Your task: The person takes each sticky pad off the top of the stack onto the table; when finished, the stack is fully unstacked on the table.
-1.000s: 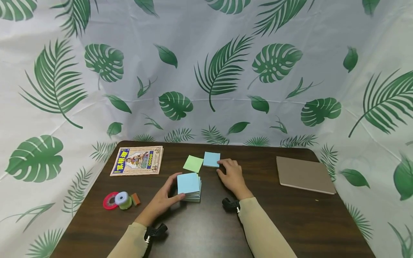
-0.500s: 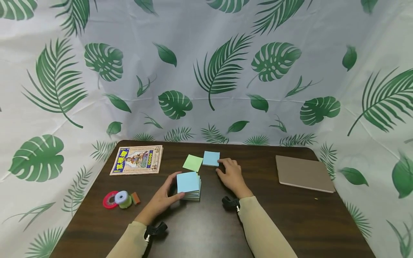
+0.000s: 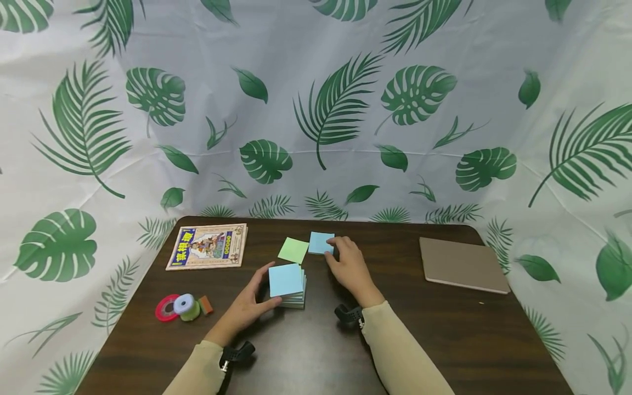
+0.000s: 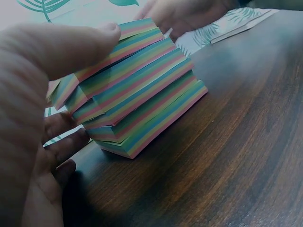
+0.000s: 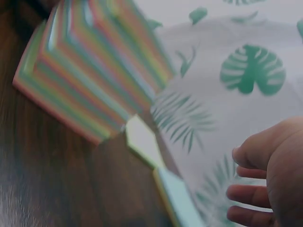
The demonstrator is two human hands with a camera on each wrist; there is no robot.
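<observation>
My left hand (image 3: 250, 303) grips a tall stack of sticky note pads (image 3: 286, 281), thumb on the near side and fingers along the left. The stack's top is light blue. Its striped, slightly uneven layers (image 4: 142, 85) show in the left wrist view, with the base on the table. Behind it lie a green sticky note pad (image 3: 293, 250) and a thin blue sticky note pad (image 3: 320, 242). My right hand (image 3: 349, 269) is at the blue pad's right edge, fingertips over its corner in the head view. In the right wrist view the fingers (image 5: 248, 194) are loosely bent, holding nothing.
A comic-style booklet (image 3: 207, 247) lies at the back left of the dark wooden table (image 3: 316, 351). Nearer sit a red tape ring (image 3: 165, 308), a spool (image 3: 186, 306) and a small orange-brown block (image 3: 206, 305). A brown notebook (image 3: 464, 264) is at the right.
My right hand has shifted slightly left, its fingertips now farther over the blue pad's edge. The left hand keeps its hold on the stack.
</observation>
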